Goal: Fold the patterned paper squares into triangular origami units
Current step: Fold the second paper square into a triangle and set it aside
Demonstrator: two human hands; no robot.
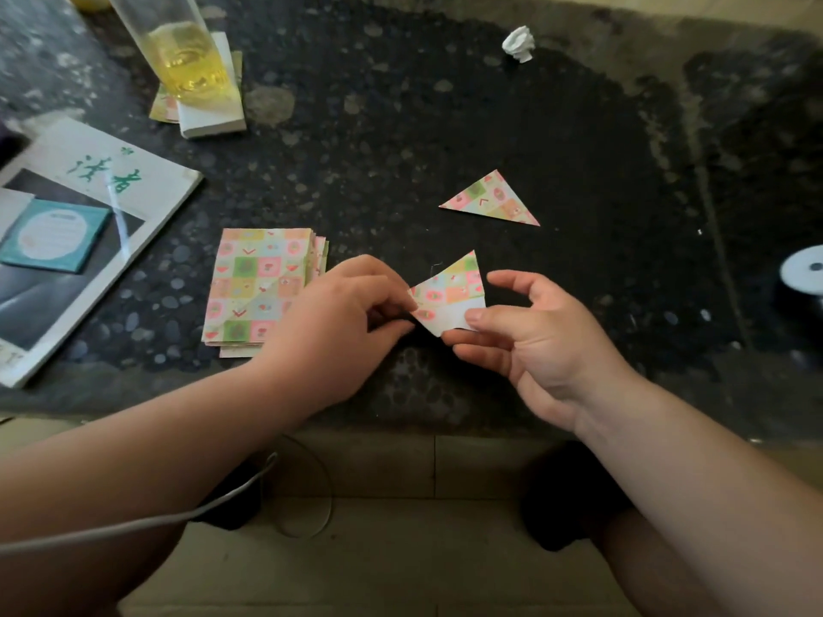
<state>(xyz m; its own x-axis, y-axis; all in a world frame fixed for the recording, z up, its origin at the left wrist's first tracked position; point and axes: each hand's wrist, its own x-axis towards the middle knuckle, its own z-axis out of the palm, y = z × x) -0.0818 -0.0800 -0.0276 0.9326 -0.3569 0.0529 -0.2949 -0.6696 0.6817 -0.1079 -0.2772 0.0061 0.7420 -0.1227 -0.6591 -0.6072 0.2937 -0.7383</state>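
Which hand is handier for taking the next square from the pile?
Left, probably: the left hand lies right beside the stack; the right hand is beyond the held paper, farther off.

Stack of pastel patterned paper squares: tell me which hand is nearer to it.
Left. The left hand covers the right edge of the stack of pastel patterned paper squares; the right hand is farther right, past the partly folded paper both pinch.

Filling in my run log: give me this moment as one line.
step: mid-fold | left hand: pinches paper piece | right hand: pinches it too | finished triangle: set aside | stack: beside left hand
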